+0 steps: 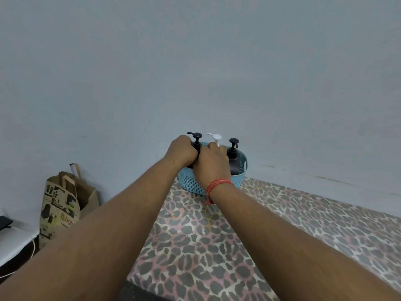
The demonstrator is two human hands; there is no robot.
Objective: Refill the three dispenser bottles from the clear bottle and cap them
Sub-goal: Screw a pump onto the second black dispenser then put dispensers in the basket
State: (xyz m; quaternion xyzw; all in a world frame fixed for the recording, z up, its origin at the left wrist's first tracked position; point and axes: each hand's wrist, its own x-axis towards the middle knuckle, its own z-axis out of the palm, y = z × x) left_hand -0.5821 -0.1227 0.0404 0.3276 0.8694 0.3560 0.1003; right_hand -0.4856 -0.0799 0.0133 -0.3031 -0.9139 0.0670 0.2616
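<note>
Hands reaching into blue basket (pixel 189 185) at far end of leopard-print bench (pixel 217 246): left hand (pixel 181 151) curled around left black dispenser bottle (pixel 197 142), right hand (pixel 213 165) hiding white-pump bottle (pixel 216 139), finger state unclear. Right black bottle (pixel 234 158) untouched. Paper bag (pixel 65 203) on floor, left.

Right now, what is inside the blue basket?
The blue basket holds three pump bottles: a black one at left, a white-pump one in the middle, a black one at right. Both hands cover the bottle bodies and the basket floor.

Perforated plastic basket (pixel 191 184) — glossy black bottle (pixel 234 164) — printed cloth (pixel 217 246).
</note>
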